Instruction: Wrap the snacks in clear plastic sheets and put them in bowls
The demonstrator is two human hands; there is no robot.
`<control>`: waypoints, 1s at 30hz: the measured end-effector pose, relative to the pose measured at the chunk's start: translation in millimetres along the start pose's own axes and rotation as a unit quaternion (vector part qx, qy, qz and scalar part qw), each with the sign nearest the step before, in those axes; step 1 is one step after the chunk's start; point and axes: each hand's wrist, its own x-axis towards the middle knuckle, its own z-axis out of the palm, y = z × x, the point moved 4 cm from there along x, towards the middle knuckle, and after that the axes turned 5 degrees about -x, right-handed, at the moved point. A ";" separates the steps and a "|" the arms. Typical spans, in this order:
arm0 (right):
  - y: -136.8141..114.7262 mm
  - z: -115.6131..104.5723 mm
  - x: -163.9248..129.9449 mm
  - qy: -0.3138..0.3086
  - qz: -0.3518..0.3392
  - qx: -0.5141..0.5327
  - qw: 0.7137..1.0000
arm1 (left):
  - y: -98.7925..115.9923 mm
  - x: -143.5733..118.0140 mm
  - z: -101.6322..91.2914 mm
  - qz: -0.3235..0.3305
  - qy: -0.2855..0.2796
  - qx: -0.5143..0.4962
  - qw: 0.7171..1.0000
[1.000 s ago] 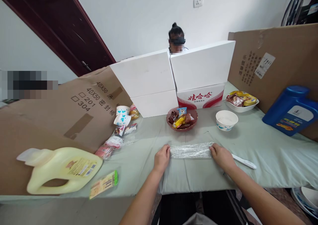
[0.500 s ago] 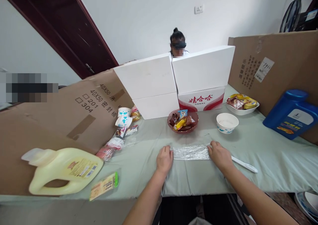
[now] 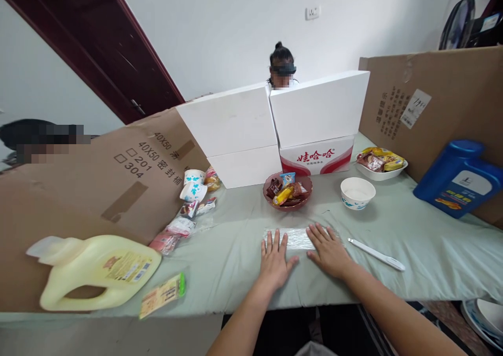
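A flat strip of crinkled clear plastic film (image 3: pixel 297 239) lies crosswise on the table in front of me. My left hand (image 3: pixel 274 261) rests flat on its left part with the fingers spread. On the right part lies my right hand (image 3: pixel 327 248), palm down and fingers stretched out. Both hands cover the ends of the film in part. A white utility knife (image 3: pixel 376 254) lies to the right of my right hand, apart from it. Beyond the film stands a pinkish glass bowl (image 3: pixel 287 204) of wrapped snacks, and right of that a white paper bowl (image 3: pixel 357 193).
White boxes (image 3: pixel 236 125) stand across the back, a person (image 3: pixel 282 65) behind them. Cardboard walls flank both sides. A yellow jug (image 3: pixel 102 272), a green-edged packet (image 3: pixel 162 295) and snack packs (image 3: pixel 178 227) lie left. At right are a blue bottle (image 3: pixel 459 180) and a snack dish (image 3: pixel 382 172).
Both hands have gone from gripping the film's two ends to lying flat on it, fingers spread and closer together. More of the utility knife shows now.
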 end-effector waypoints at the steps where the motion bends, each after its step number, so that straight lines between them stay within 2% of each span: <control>1: 9.2 -0.2 -3.4 0.003 0.024 -0.007 1.000 | -6.4 -1.2 -0.8 -0.011 0.003 0.004 1.000; 3: 22.8 -1.3 -14.4 0.011 0.057 -0.022 0.998 | -16.6 -3.3 -3.8 -0.025 0.007 0.006 1.000; 5: 25.2 -2.4 -32.0 0.027 0.059 -0.035 0.997 | -23.3 -4.4 -7.7 -0.024 0.010 0.004 1.000; 9: 0.2 -7.9 -84.7 0.092 0.001 -0.046 0.995 | -25.5 -2.8 -18.9 0.017 0.028 -0.007 0.999; 13: -23.5 -14.8 -132.9 0.102 -0.049 -0.054 0.992 | -8.4 1.1 -31.6 0.026 0.070 -0.022 0.997; 16: -23.3 -23.5 -148.6 0.102 -0.080 -0.051 0.990 | 14.2 3.2 -32.7 0.009 0.075 -0.034 0.997; 20: -19.0 -53.7 -145.2 0.101 -0.095 0.030 0.990 | 42.1 -1.1 -24.1 0.058 0.050 -0.058 0.995; 25: -36.9 -104.4 -119.6 0.066 -0.133 0.204 0.968 | 54.1 -18.9 -14.1 0.172 -0.011 -0.090 0.981; 27: -40.2 -108.7 -100.2 0.040 -0.111 0.304 0.945 | 54.3 -25.1 -13.4 0.210 -0.032 -0.104 0.972; 30: -33.5 -88.1 -59.9 -0.007 0.001 0.394 0.919 | 52.9 -28.5 -14.7 0.235 -0.039 -0.119 0.964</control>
